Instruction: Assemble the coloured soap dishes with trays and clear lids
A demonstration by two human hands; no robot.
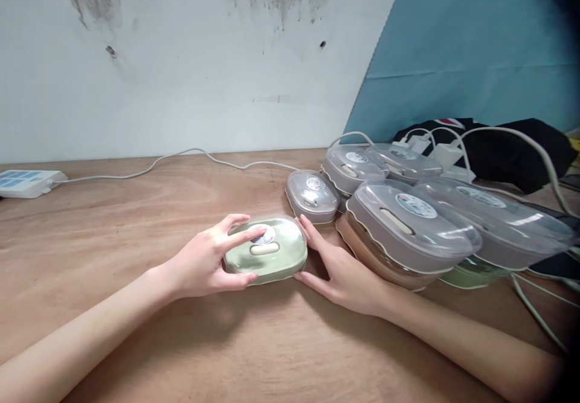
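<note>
A pale green oval food container (280, 263) with a see-through lid sits on the wooden table in front of me. Its lid carries a round label and a pale oblong tab. My left hand (207, 258) grips the left end, thumb at the near edge, one finger lying on the label and another finger at the far edge. My right hand (341, 268) holds the right end, thumb near the front corner and fingers at the far corner. The container's ends are partly hidden by my fingers.
To the right stand several containers with greyish clear lids, among them a small one (312, 194) and a larger brown-based one (408, 231). Chargers (446, 155) and cables lie on and behind them. A power strip (29, 183) is at far left, its cable (199, 150) running along the wall.
</note>
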